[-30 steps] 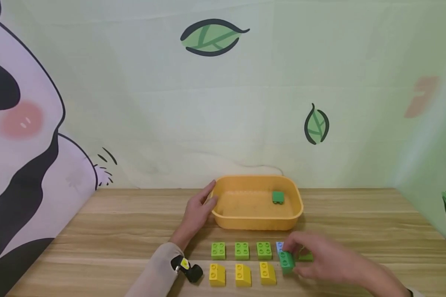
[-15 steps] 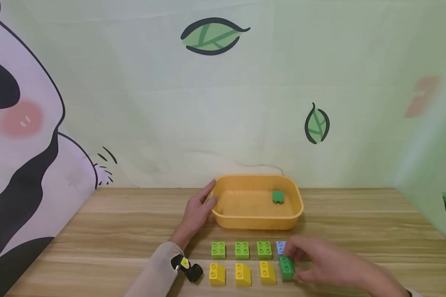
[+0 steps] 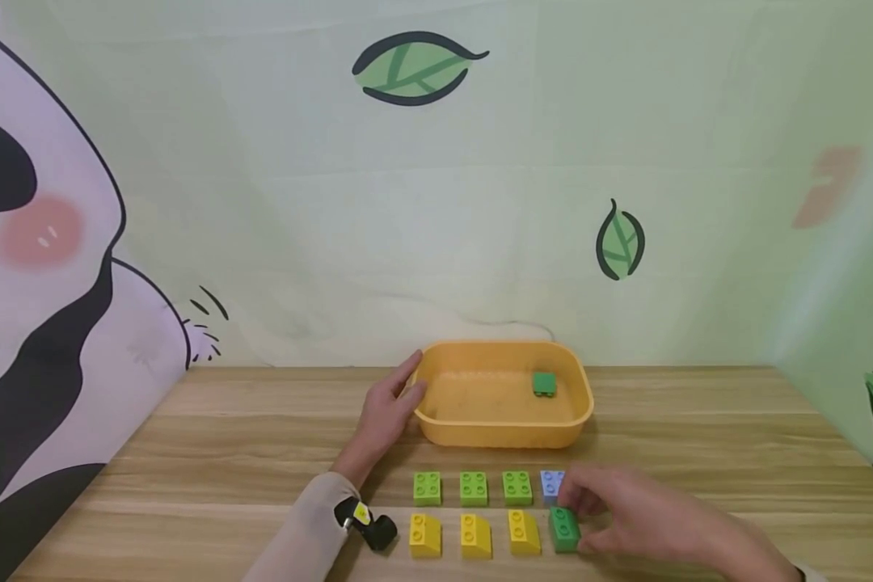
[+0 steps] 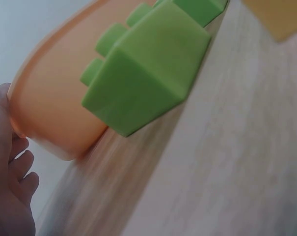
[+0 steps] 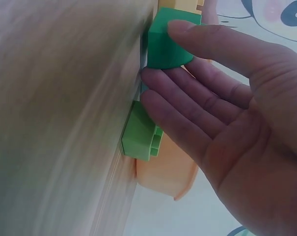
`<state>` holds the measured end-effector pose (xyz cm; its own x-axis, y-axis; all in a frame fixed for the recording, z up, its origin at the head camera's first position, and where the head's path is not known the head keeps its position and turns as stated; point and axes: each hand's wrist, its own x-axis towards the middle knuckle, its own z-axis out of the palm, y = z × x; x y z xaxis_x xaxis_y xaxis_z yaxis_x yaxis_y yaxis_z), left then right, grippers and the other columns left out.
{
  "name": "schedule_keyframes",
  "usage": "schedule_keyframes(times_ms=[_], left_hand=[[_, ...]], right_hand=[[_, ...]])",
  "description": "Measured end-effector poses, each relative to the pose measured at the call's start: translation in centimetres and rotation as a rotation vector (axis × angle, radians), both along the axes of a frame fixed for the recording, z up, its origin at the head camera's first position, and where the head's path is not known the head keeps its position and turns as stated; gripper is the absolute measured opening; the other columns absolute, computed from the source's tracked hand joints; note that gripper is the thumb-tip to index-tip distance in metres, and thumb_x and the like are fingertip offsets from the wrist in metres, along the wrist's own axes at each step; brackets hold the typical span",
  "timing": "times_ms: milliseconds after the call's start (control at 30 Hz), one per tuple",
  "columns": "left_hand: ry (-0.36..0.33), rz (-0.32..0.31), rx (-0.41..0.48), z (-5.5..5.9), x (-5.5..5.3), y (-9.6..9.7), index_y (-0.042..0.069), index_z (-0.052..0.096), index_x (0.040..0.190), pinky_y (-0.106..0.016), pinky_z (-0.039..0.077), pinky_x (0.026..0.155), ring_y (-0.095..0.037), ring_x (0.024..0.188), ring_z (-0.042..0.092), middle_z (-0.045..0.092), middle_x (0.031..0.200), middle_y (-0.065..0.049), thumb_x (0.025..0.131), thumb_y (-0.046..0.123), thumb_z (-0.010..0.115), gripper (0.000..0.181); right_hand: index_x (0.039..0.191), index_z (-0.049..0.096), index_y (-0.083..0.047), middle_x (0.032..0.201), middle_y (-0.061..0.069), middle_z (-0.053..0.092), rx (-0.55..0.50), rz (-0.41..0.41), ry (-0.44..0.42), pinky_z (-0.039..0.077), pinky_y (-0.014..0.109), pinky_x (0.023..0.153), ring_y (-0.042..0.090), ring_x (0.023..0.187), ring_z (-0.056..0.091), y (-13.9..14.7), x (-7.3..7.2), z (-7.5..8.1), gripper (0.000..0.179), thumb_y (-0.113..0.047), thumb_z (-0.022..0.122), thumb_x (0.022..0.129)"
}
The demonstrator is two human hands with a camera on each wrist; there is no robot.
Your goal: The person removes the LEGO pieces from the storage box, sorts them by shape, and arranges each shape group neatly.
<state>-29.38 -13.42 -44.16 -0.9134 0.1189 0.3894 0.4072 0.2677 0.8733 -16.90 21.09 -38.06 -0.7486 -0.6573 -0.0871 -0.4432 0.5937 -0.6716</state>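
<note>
My left hand (image 3: 385,412) holds the left rim of a yellow-orange plastic bin (image 3: 502,436), thumb at the rim and fingers along the outer wall. Inside the bin, toward its right, lies a green brick (image 3: 544,384). At the right end of the front row, my right hand (image 3: 640,513) pinches a dark green two-stud brick (image 3: 564,529) that stands on the table. In the right wrist view the thumb lies against the dark green brick (image 5: 165,42), with the fingers on its other side. Just behind, a blue brick (image 3: 551,485) is partly covered by the fingers.
Left of the dark green brick, yellow sloped bricks (image 3: 475,537) form the front row. Lime green four-stud bricks (image 3: 473,489) line up behind them. Another lime brick (image 5: 138,135) shows in the right wrist view, hidden under the hand from above. A printed cloth (image 3: 480,202) hangs behind the table.
The dark green brick has come down to the table beside the yellow row, then shifted slightly right with my right hand. My left hand stays on the bin.
</note>
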Motion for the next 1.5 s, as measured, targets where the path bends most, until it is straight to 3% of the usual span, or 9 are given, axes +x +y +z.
schedule_keyframes(times_ms=[300,833,1133,1300,1500], left_hand=[[0.007,-0.011,0.020,0.2,-0.1,-0.1,-0.005,0.048,0.155,-0.047,0.028,0.126,-0.033,0.152,0.038,0.047,0.161,-0.017,0.106,0.007,0.061,0.052],[0.003,-0.019,0.013,0.2,-0.2,-0.2,-0.005,0.048,0.155,-0.048,0.028,0.126,-0.033,0.153,0.037,0.046,0.161,-0.017,0.106,0.008,0.060,0.052],[-0.004,-0.011,0.006,0.3,0.0,0.0,-0.004,0.048,0.155,-0.047,0.029,0.126,-0.032,0.152,0.038,0.046,0.162,-0.015,0.106,0.009,0.060,0.052],[-0.003,-0.016,0.018,0.2,0.1,0.1,-0.005,0.049,0.155,-0.047,0.029,0.126,-0.032,0.152,0.039,0.047,0.161,-0.016,0.106,0.008,0.060,0.052],[-0.010,-0.009,0.011,0.1,0.0,0.0,-0.003,0.048,0.156,-0.046,0.029,0.126,-0.031,0.153,0.038,0.046,0.162,-0.014,0.106,0.010,0.060,0.053]], right_hand=[[0.110,0.068,-0.021,0.104,-0.017,0.066,0.026,0.012,0.027,0.060,0.029,0.083,0.006,0.096,0.064,0.0,-0.1,0.0,0.037,-0.015,0.091,0.082],[0.113,0.068,-0.018,0.104,-0.014,0.067,0.021,-0.008,-0.002,0.060,0.029,0.083,0.007,0.095,0.064,0.0,-0.3,0.0,0.039,-0.016,0.092,0.082],[0.115,0.070,-0.018,0.107,-0.013,0.070,0.002,-0.052,-0.041,0.061,0.034,0.086,0.012,0.099,0.066,0.0,-0.4,1.1,0.035,-0.022,0.089,0.087],[0.117,0.070,-0.015,0.109,-0.008,0.071,-0.036,-0.069,0.007,0.062,0.037,0.087,0.018,0.102,0.067,0.1,-0.6,1.7,0.034,-0.026,0.087,0.090],[0.121,0.069,-0.009,0.116,0.000,0.072,-0.114,-0.097,0.139,0.062,0.041,0.090,0.025,0.107,0.069,-0.3,-1.4,3.0,0.032,-0.020,0.083,0.095]])
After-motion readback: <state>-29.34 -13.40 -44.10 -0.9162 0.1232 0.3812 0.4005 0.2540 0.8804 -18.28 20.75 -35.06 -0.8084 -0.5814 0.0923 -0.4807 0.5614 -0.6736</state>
